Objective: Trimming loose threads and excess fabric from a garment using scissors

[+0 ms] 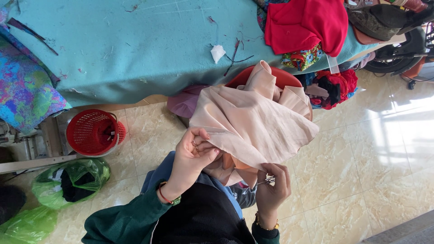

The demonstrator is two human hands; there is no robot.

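Hands (pixel 192 156) pinch peach fabric (pixel 253 122).

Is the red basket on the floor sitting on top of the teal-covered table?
No, the red basket stands on the tiled floor, below the table edge.

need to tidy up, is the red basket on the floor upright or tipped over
Tipped. The red basket lies on its side on the tiled floor, its open mouth facing the camera, so its mesh inside shows.

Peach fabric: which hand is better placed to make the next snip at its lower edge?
Probably the right hand: it holds small metal snips at the peach fabric edge, while the left hand grips the cloth higher.
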